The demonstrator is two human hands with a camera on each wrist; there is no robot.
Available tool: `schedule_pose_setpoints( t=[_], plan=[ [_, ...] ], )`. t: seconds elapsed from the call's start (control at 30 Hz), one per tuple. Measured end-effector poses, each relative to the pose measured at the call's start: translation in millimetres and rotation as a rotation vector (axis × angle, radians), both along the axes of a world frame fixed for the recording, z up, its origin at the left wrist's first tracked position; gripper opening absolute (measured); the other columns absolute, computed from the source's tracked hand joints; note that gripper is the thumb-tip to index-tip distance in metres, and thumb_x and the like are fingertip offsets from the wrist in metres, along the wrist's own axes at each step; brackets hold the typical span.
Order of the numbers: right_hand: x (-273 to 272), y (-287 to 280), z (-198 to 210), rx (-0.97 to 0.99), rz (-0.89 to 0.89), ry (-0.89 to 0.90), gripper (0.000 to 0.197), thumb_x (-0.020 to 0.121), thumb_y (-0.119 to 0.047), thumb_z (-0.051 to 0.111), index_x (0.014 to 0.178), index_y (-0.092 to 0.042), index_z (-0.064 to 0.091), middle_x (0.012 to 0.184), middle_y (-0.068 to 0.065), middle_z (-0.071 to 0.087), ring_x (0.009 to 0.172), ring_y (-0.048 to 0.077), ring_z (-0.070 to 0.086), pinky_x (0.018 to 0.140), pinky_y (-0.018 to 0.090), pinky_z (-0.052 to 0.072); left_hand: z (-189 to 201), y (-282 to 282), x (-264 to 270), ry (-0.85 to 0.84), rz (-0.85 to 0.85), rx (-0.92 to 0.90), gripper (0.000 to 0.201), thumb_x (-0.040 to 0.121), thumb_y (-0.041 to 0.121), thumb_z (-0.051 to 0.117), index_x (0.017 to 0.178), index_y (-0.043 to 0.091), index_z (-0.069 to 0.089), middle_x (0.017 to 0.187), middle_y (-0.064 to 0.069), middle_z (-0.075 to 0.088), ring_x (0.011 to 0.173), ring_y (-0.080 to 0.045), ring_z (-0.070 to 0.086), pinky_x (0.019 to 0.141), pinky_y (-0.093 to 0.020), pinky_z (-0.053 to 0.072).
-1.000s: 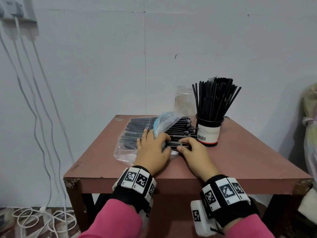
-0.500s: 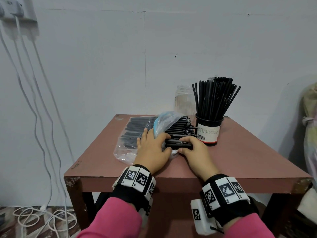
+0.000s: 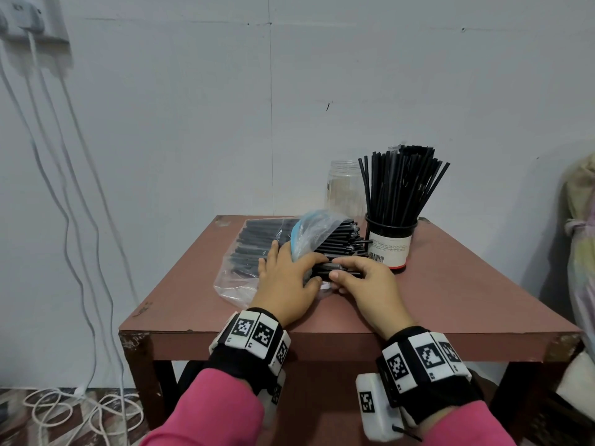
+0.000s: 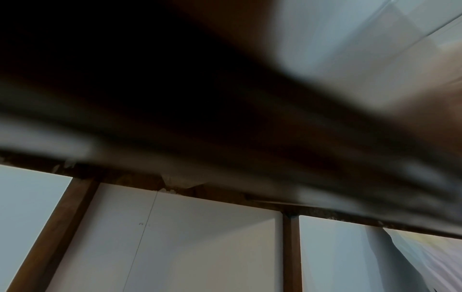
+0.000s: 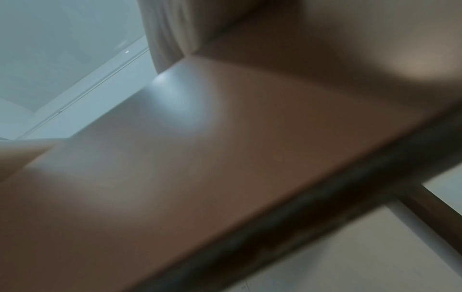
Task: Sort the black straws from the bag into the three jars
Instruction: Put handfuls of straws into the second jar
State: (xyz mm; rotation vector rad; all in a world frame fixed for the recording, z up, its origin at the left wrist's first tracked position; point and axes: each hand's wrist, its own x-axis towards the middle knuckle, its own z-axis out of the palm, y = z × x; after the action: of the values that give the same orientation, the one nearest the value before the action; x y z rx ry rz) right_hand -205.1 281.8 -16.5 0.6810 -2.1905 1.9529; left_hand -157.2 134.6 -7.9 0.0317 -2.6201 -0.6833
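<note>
A clear plastic bag (image 3: 244, 252) of black straws lies on the brown table (image 3: 467, 284), its mouth facing right. My left hand (image 3: 289, 281) lies on the bag's near end and grips the mouth between index finger and thumb. My right hand (image 3: 360, 278) pinches a small bundle of straws (image 3: 325, 269) sticking out of the mouth. A black jar (image 3: 390, 249), packed with upright straws, stands just right of the hands. An empty clear jar (image 3: 343, 188) stands behind it. Both wrist views are blurred and show only the table's edge and underside.
The table's near edge (image 3: 322, 336) is right under my wrists. White cables (image 3: 64, 220) hang down the wall at the left and coil on the floor. A pale bundle of plastic (image 3: 579, 252) sits at the right edge.
My right thumb and fingers have closed a little more round the small bundle at the bag's mouth. The left hand and the jars have not moved.
</note>
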Motion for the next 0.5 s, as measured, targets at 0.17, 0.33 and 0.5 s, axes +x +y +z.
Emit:
schedule_pose_setpoints(
  t=[0.17, 0.33, 0.5],
  plan=[
    [3, 3, 2, -0.130, -0.062, -0.029, 0.015, 0.089, -0.003, 0.063, 0.094, -0.015, 0.070, 0.079, 0.003, 0.070, 0.061, 0.004, 0.063, 0.063, 0.021, 0.052, 1, 1, 1, 0.012, 0.053, 0.007, 0.041, 0.089, 0.035, 0.057, 0.129, 0.040, 0.048, 0.145, -0.004, 0.031, 0.147, -0.026, -0.002, 0.118, -0.054, -0.002],
    [8, 8, 4, -0.194, -0.149, 0.031, 0.019, 0.091, -0.007, 0.061, 0.089, -0.025, 0.067, 0.090, 0.000, 0.068, 0.061, -0.002, 0.061, 0.071, 0.024, 0.052, 2, 2, 2, 0.021, 0.097, -0.008, 0.042, 0.091, 0.037, 0.055, 0.131, 0.039, 0.045, 0.146, -0.004, 0.030, 0.147, -0.027, -0.001, 0.118, -0.055, -0.001],
    [15, 7, 10, -0.283, -0.078, 0.029, 0.025, 0.086, 0.000, 0.067, 0.101, -0.020, 0.066, 0.096, 0.005, 0.068, 0.071, 0.002, 0.066, 0.071, 0.018, 0.052, 2, 3, 2, 0.026, 0.132, -0.022, 0.038, 0.095, 0.039, 0.050, 0.132, 0.035, 0.044, 0.146, -0.006, 0.031, 0.147, -0.029, 0.001, 0.117, -0.056, 0.001]
  ],
)
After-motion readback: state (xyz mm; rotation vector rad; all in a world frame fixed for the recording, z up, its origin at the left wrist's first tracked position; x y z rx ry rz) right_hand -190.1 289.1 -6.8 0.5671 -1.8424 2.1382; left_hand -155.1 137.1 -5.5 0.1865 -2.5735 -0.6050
